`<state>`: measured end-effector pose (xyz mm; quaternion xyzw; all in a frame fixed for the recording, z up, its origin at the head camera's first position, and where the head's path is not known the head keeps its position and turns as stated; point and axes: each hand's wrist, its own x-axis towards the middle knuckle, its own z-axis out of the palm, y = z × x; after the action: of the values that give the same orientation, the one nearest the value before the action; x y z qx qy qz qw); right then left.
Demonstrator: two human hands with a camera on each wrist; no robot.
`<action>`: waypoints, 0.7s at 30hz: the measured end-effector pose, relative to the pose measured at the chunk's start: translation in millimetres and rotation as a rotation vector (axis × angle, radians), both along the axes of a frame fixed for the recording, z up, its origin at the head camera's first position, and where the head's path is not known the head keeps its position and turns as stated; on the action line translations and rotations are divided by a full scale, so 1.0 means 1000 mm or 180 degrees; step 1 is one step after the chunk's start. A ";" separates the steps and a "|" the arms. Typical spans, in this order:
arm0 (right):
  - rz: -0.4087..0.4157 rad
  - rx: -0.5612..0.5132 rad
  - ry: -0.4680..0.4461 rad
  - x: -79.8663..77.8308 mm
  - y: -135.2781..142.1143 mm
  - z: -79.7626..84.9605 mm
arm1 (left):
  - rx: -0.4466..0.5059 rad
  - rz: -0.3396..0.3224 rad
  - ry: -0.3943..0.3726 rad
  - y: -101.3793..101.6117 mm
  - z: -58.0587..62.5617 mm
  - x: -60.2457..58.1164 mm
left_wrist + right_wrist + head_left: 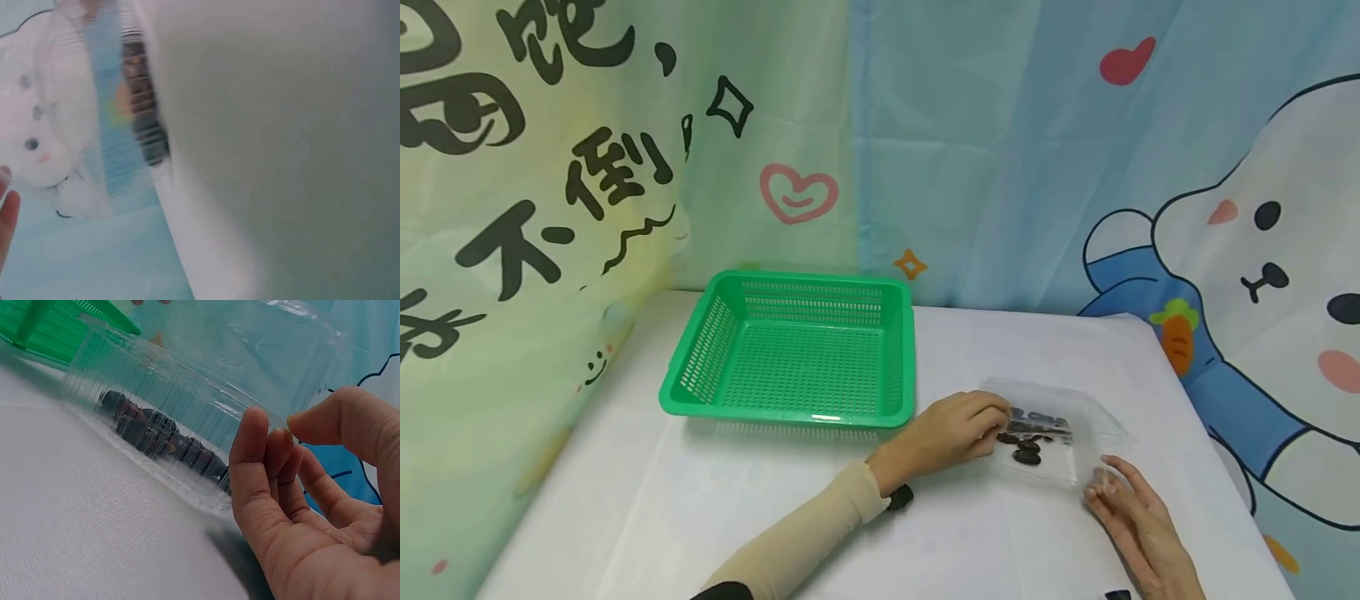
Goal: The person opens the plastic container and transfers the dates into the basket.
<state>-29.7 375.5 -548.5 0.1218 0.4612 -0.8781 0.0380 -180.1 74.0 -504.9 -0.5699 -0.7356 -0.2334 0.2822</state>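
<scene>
A clear plastic box [1048, 471] lies on the white table, its transparent lid [287, 344] raised at the back. Dark, oval, shiny pieces [1027, 451] lie inside; their kind is not plain. At the box's near right corner, the right hand [1138, 517] pinches the rim between thumb and fingers [253, 440]. Over the box's left side reaches the left hand [955, 433], its fingers bent near the lid. In the left wrist view only two of its fingertips [7, 209] show, apart from the box, with nothing visible between them.
A green perforated plastic basket [910, 350] stands at the back left of the white-covered table [925, 550]. Printed curtains [985, 150] hang behind and along the sides. A small black device [900, 497] sits at the left wrist.
</scene>
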 end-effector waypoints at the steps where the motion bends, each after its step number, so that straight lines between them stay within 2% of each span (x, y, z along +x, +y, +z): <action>1: 0.0008 -0.0004 0.0009 0.000 0.000 0.000 | 0.0090 0.0027 -0.0106 0.002 0.002 0.000; 7: 0.0017 -0.0031 -0.0011 0.000 0.004 -0.002 | 0.0858 0.0197 -0.0945 0.016 0.015 -0.008; 10: 0.0005 -0.0087 -0.0083 0.001 0.006 -0.002 | 0.1240 0.0261 -0.1255 0.027 0.018 -0.012; 16: 0.0055 -0.0079 -0.0047 0.002 0.007 -0.001 | 0.1710 0.0370 -0.1651 0.041 0.015 -0.015; 21: 0.0052 -0.0131 -0.0040 0.001 0.004 0.001 | 0.2035 0.0448 -0.2103 0.045 0.005 -0.023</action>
<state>-29.0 379.5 -547.3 0.1227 0.4437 -0.8863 0.0506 -202.6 119.2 -499.9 -0.2981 -0.7141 -0.5977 0.2094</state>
